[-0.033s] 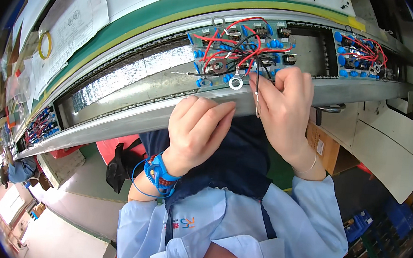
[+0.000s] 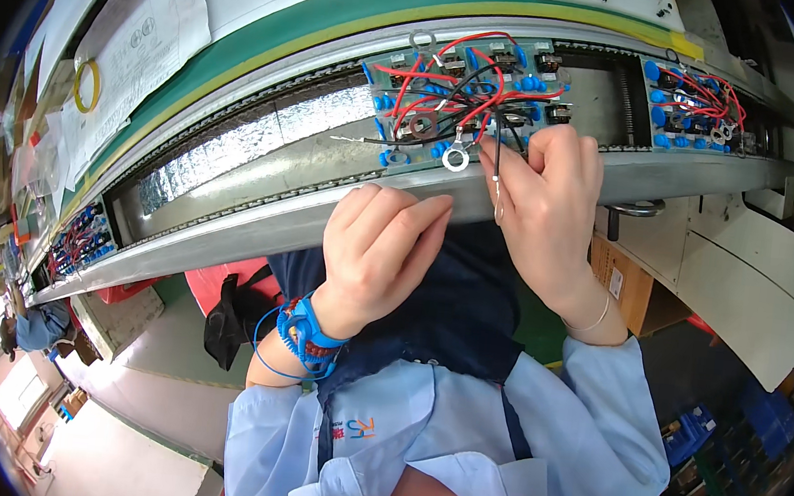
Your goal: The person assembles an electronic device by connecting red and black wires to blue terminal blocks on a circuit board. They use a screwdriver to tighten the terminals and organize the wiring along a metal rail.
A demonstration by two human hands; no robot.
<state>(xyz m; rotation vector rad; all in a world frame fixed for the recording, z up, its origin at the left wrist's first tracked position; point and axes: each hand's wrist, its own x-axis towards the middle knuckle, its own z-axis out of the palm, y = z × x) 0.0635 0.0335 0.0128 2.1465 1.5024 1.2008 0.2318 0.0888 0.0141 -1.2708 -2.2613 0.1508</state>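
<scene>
My right hand (image 2: pixel 550 201) is closed at the front edge of a circuit board (image 2: pixel 422 162), its thumb and index finger at a black wire (image 2: pixel 496 157) with a bare silver end that hangs over the rail. Beside these fingertips a silver ring terminal (image 2: pixel 455 159) sits on a wire. Red and black wires (image 2: pixel 469 97) tangle over the board, among blue round components and dark coils. My left hand (image 2: pixel 373 250) is curled closed just below the front rail (image 2: pixel 275 222), left of the right hand. Its palm side is hidden. A blue coiled wrist strap (image 2: pixel 307 337) circles the left wrist.
The board lies between two conveyor rails with chains. Another wired board (image 2: pixel 692 109) stands to the right, and more boards (image 2: pixel 82 242) far left. Paper drawings (image 2: pixel 147 61) and a yellow tape ring (image 2: pixel 86 87) lie behind. A black handle (image 2: pixel 635 211) juts below the rail.
The black wire's hanging end and the ring terminal beside it have shifted very slightly to the right. Both hands keep almost the same place and pose.
</scene>
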